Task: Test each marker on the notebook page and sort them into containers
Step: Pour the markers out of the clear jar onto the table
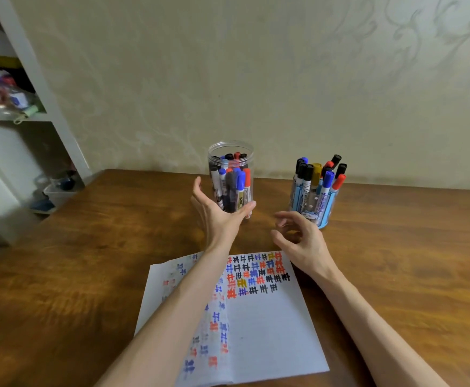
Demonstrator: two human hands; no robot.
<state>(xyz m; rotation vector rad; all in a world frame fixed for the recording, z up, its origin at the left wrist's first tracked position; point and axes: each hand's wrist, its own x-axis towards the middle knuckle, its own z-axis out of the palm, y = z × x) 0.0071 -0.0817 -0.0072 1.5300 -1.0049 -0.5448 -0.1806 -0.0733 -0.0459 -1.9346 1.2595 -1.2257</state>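
Open flat on the grained wooden table (88, 275), the notebook (267, 325) shows a smooth white page with rows of black, blue, red and yellow test marks. Beyond it the left hand (220, 213) spreads empty, fingers straight, right before the clear cylindrical plastic jar (229, 148) of markers (240, 182). The right hand (298, 241) hangs loosely curled, holding nothing, near the blue printed cup (323, 208) bristling with capped markers (316, 174).

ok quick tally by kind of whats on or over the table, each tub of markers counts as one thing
marker containers: 2 (clear jar, blue holder)
notebook: 1
hands: 2 (left hand, right hand)
total: 5
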